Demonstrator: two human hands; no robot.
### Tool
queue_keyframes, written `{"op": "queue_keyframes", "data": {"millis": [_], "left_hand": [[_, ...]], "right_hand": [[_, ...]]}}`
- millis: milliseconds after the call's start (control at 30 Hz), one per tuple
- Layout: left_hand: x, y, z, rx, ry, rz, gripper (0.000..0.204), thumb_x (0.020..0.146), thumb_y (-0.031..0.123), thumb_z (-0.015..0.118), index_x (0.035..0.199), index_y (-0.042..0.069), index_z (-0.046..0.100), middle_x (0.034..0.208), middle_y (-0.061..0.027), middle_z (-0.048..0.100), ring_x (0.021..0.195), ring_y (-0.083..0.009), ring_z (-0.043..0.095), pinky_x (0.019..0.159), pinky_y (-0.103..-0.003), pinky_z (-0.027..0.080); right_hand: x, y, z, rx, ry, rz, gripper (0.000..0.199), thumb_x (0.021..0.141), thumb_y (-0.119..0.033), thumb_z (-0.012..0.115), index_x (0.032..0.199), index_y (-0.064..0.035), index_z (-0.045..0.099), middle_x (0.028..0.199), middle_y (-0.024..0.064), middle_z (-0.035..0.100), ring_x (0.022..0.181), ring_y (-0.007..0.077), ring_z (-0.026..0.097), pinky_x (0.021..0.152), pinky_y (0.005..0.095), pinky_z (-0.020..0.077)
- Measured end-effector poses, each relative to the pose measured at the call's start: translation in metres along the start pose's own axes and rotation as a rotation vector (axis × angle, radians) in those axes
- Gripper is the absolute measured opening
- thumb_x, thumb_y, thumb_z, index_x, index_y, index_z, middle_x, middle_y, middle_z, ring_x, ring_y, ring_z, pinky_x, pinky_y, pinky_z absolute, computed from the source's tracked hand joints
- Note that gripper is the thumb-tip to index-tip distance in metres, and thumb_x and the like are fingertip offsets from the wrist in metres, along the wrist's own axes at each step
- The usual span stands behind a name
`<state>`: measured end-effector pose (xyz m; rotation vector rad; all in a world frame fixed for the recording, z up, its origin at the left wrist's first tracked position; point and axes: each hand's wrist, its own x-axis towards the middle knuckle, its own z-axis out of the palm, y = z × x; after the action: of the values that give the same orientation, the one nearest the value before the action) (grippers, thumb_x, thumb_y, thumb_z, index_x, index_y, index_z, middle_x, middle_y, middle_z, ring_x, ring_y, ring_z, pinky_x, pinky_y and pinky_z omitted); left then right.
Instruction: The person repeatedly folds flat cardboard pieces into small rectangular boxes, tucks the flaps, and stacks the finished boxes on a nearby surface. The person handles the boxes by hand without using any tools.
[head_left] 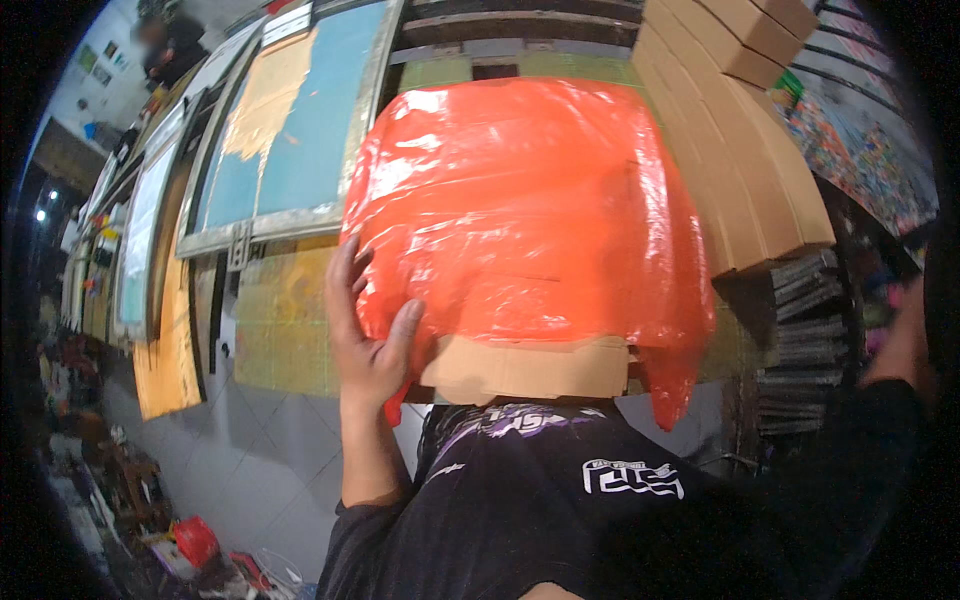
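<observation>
A shiny orange-red plastic bag (520, 200) lies in front of me, spread over flat cardboard (530, 368) whose brown edge shows at the near side. My left hand (372, 350) rests against the bag's near left corner, with its thumb raised apart from the fingers. Part of the fingers is hidden along the bag's side. At the far right my right forearm (900, 335) reaches outward from a black sleeve. The right hand itself is beyond the dark rim of the picture.
Left of the bag is a framed screen (320, 130) with blue mesh and a tan smear. Tan cardboard boxes (730, 150) stand in a row on the right. Below them are stacked grey strips (805, 340). A red bundle (196, 541) is on the floor at lower left.
</observation>
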<state>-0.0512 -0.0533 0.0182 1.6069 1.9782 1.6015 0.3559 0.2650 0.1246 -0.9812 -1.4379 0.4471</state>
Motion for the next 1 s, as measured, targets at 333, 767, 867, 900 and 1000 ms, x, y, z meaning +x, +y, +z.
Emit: {"op": "queue_keyframes", "data": {"millis": [333, 767, 867, 900, 1000], "left_hand": [[-0.019, -0.013, 0.004, -0.101, 0.016, -0.026, 0.077, 0.073, 0.015, 0.074, 0.138, 0.002, 0.035, 0.137, -0.0152, 0.041, 0.117, -0.0275, 0.050, 0.096, -0.038, 0.039], [-0.056, 0.009, -0.006, -0.051, -0.225, -0.051, 0.033, 0.069, 0.008, 0.075, 0.099, -0.001, 0.064, 0.099, -0.0142, 0.064, 0.094, -0.0279, 0.061, 0.084, -0.037, 0.045], [-0.047, -0.010, -0.003, 0.019, -0.390, 0.168, 0.035, 0.064, 0.015, 0.079, 0.095, 0.006, 0.067, 0.101, -0.0099, 0.065, 0.095, -0.0269, 0.060, 0.086, -0.040, 0.041], [-0.067, 0.010, -0.016, 0.220, -0.362, 0.093, 0.039, 0.062, 0.018, 0.080, 0.097, 0.008, 0.067, 0.104, -0.0086, 0.064, 0.099, -0.0271, 0.059, 0.091, -0.042, 0.038], [-0.055, -0.011, -0.016, 0.263, -0.280, 0.160, 0.052, 0.058, 0.022, 0.081, 0.107, 0.013, 0.064, 0.116, -0.0064, 0.060, 0.111, -0.0264, 0.053, 0.100, -0.049, 0.027]], "right_hand": [[0.005, 0.027, -0.021, -0.384, -0.039, 0.076, 0.044, 0.078, -0.021, 0.067, 0.116, -0.0025, 0.054, 0.110, 0.0103, 0.058, 0.103, 0.0230, 0.054, 0.086, 0.0342, 0.0439], [-0.008, 0.041, 0.003, -0.392, -0.114, 0.042, 0.037, 0.077, -0.019, 0.068, 0.109, -0.0016, 0.058, 0.103, 0.0109, 0.061, 0.097, 0.0218, 0.057, 0.082, 0.0331, 0.0460], [-0.007, 0.022, -0.026, -0.475, -0.085, 0.053, 0.035, 0.077, -0.019, 0.068, 0.107, -0.0013, 0.059, 0.101, 0.0110, 0.062, 0.096, 0.0216, 0.058, 0.081, 0.0329, 0.0464], [-0.003, 0.059, 0.016, -0.333, -0.174, 0.062, 0.035, 0.077, -0.018, 0.068, 0.106, -0.0013, 0.060, 0.100, 0.0111, 0.062, 0.095, 0.0215, 0.058, 0.081, 0.0328, 0.0466], [-0.006, 0.017, -0.039, -0.490, -0.095, 0.038, 0.033, 0.077, -0.018, 0.068, 0.105, -0.0010, 0.061, 0.098, 0.0112, 0.063, 0.094, 0.0212, 0.059, 0.080, 0.0326, 0.0471]]}}
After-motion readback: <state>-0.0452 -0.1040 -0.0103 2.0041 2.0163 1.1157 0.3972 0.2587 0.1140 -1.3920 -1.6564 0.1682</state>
